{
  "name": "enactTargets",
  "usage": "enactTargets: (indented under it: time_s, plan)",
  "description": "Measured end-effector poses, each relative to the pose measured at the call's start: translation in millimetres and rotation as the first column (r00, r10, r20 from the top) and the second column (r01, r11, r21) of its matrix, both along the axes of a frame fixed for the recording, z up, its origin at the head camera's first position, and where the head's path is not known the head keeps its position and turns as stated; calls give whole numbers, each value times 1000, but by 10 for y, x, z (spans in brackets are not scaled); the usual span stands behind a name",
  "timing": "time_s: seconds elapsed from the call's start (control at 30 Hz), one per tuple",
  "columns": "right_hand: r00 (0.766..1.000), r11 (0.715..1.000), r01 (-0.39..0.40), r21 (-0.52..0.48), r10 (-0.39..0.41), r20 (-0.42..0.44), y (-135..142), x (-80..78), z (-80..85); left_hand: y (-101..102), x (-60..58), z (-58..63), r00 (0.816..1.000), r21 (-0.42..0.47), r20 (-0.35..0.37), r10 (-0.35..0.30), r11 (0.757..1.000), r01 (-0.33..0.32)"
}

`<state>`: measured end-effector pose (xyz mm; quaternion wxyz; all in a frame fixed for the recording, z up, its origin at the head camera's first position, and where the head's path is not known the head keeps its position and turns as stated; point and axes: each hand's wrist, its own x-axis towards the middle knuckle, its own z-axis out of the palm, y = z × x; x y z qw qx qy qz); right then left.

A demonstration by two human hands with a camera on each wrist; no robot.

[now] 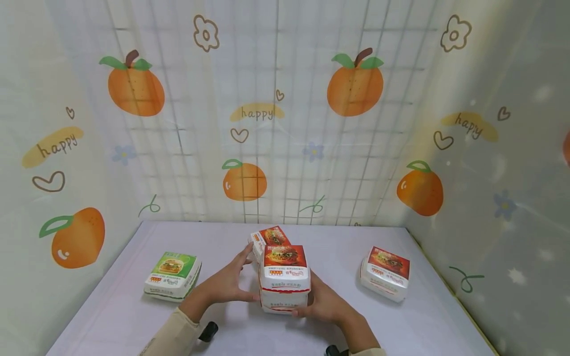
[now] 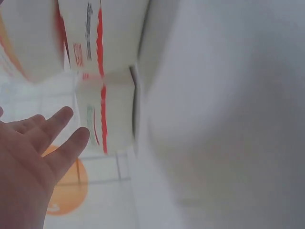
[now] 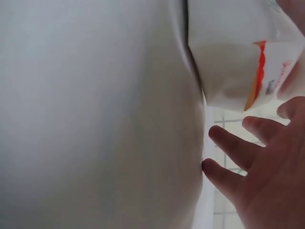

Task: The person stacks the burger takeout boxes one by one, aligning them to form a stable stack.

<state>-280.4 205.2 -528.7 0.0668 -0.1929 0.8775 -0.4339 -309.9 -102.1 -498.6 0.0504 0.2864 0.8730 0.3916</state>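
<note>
Two white burger boxes are stacked near the middle of the table. The upper box point(image 1: 285, 269) has a red lid with a burger picture, and the lower box point(image 1: 283, 302) sits directly beneath it. Left of the stack is my left hand point(image 1: 229, 283), fingers spread, thumb tip close to the lower box's side. My right hand point(image 1: 322, 299) is along the right side, its thumb at the lower box's front corner. Its other fingers extend loosely in the right wrist view. Just behind the stack, partly hidden, lies another red-topped burger box point(image 1: 274, 236), set at an angle.
A green-topped burger box point(image 1: 171, 277) lies on the table at left, beside my left forearm. Another red-topped box point(image 1: 385, 273) lies at right. A curtain point(image 1: 303, 123) printed with oranges surrounds the white table point(image 1: 249, 326) at the back and sides.
</note>
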Motion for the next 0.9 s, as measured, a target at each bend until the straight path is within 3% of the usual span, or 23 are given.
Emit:
enactTargets:
  time_s: [0.23, 0.53, 0.73, 0.9]
  plan:
    - [994, 992, 112, 57, -113, 11, 64, 43, 31, -157, -77, -50, 999, -31, -5, 32, 999, -32]
    - [983, 979, 184, 85, -182, -25, 107, 120, 98, -268, -264, -67, 997, -81, 9, 77, 994, -76]
    - [981, 982, 187, 23, -185, -64, 112, 198, 210, -243, -428, -26, 996, -131, 15, 94, 987, -91]
    - [979, 983, 183, -25, -185, -89, 98, 243, 267, -210, -589, -29, 998, -143, -15, 67, 987, -69]
